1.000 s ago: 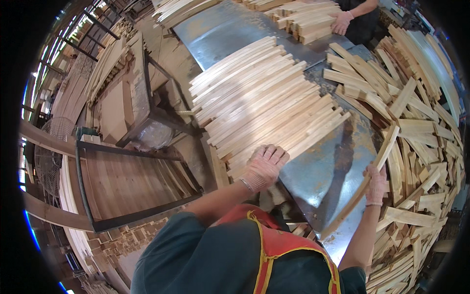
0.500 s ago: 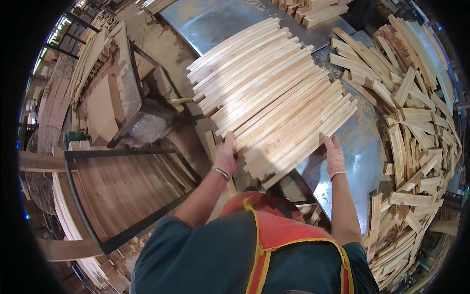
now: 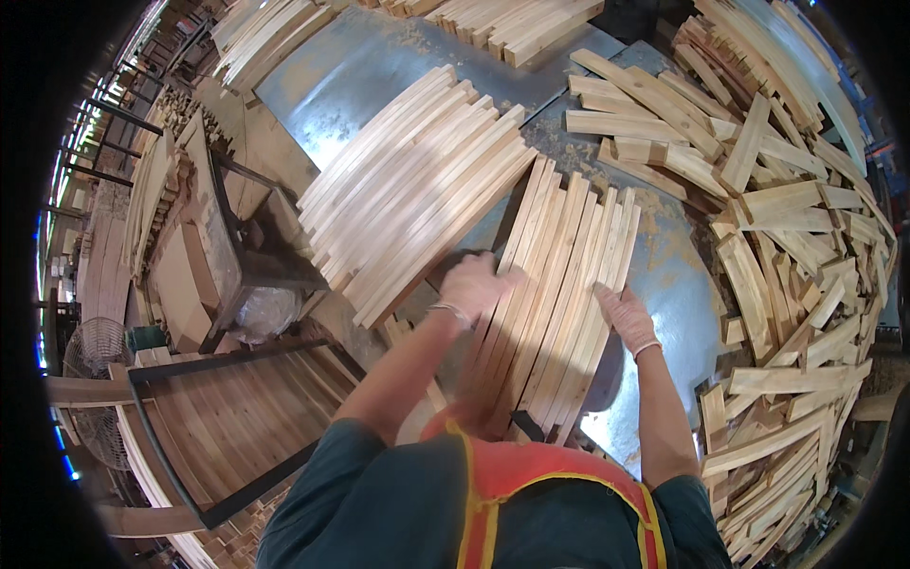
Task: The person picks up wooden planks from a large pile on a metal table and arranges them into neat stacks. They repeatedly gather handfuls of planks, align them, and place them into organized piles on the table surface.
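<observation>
On the metal tabletop (image 3: 664, 284), centre of view: left hand (image 3: 474, 283), gloved, fingers spread and pressed flat on the left part of a row of pale wooden slats (image 3: 559, 284). Right hand (image 3: 626, 318), gloved, open, palm laid against the right edge of the same row. Neither hand pinches a slat; both bear on the wood.

Row of slats: laid side by side, touching, long edges running away from the person, near ends reaching toward the orange vest (image 3: 550, 484).

Just beside, to the left and farther up: larger stack of slats (image 3: 417, 190), fanned and set at a slant, its lower corner close to the left hand.

Right of the tabletop: loose heap of short offcuts (image 3: 787, 237), lying crosswise in many directions.

Far end: further bundle of slats (image 3: 512, 24).

Left of the person: dark metal-framed cart (image 3: 227, 417) holding flat boards; beyond it, a fan (image 3: 95, 346).
</observation>
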Action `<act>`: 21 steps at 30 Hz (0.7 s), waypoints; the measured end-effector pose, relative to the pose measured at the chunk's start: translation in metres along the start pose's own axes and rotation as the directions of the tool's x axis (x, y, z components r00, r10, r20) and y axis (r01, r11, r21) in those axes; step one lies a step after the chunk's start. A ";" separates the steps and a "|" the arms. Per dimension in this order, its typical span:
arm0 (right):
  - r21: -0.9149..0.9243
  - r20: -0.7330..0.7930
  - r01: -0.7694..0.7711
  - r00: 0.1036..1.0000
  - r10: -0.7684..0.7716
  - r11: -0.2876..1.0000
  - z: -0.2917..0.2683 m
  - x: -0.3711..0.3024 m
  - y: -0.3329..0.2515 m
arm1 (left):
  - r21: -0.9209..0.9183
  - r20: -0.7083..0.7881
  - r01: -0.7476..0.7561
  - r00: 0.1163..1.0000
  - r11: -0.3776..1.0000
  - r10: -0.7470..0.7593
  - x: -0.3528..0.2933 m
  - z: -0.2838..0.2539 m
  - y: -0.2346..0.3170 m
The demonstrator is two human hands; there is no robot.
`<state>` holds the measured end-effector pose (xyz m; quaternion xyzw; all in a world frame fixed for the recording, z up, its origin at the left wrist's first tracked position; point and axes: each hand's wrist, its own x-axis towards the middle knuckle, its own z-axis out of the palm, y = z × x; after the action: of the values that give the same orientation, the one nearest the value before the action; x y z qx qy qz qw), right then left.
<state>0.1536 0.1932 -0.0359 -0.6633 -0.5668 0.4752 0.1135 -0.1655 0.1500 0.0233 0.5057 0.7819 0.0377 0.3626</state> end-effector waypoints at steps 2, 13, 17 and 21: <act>0.067 0.062 -0.118 0.992 0.114 0.991 -0.007 0.002 -0.012 | 0.011 -0.009 0.010 1.000 1.000 -0.010 0.008 0.024 0.026; 0.530 -0.455 0.577 0.812 -0.366 0.621 -0.127 -0.103 -0.144 | -0.285 -0.462 -0.464 0.833 0.839 0.304 -0.082 -0.109 0.153; 0.329 -0.670 0.692 0.650 -0.357 0.643 -0.138 -0.148 -0.169 | -0.217 -0.639 -0.791 0.558 0.573 0.529 -0.083 -0.131 0.140; 0.627 -0.525 0.619 0.784 -0.330 0.472 -0.076 -0.140 -0.079 | -0.004 -0.436 -0.703 0.641 0.712 0.631 -0.041 -0.079 0.069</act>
<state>0.1741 0.1288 0.1282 -0.4295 -0.4408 0.4995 0.6097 -0.1514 0.1740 0.1320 0.7059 0.5897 0.3403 0.1956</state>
